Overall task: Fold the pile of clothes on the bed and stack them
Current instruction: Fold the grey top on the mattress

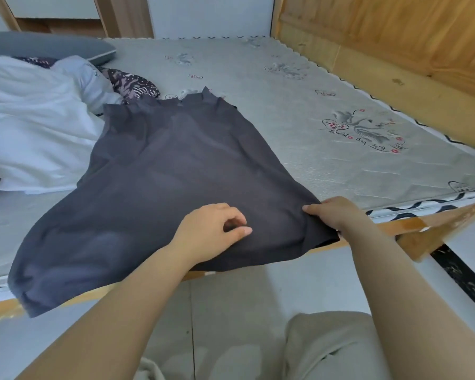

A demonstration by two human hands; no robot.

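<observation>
Perhaps "Best day" on mattress [258, 86] print.

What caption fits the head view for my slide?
Right hand pinches the dark shirt hem, left hand hovers over it on the bed.
</observation>
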